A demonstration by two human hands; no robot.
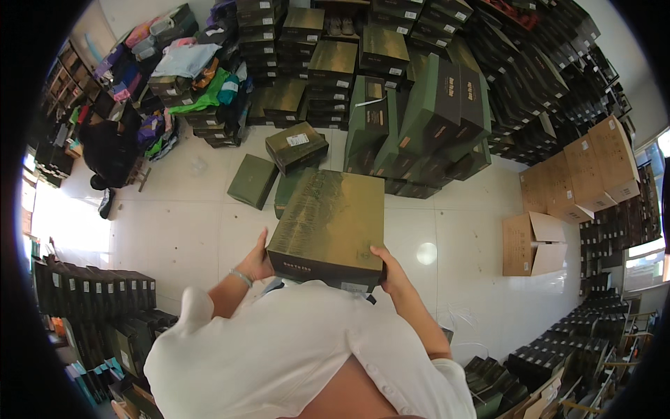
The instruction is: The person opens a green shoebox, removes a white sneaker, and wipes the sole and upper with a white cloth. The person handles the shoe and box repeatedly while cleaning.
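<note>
White-tiled floor [188,230] spreads around the large box [331,220], and the view's dark rim cuts off the box stacks [534,80] beyond it to the right. Its underside is hidden, and its closed top conceals any contents. Off its far left corner I see a half-covered green box [283,199], a box with a white label [296,145] and another green box [252,181], their contents also out of sight. Well to its right stands an open carton [516,244], flaps out, the inside hard to make out. Far to its left, a person in dark clothing [108,150] bends low. The large box itself lies between my hands: my right grip [388,269] pinches its near right corner, thumb on top, while my left grip [256,262] meets its left side, thumb raised; whether those fingers press I cannot tell.
</note>
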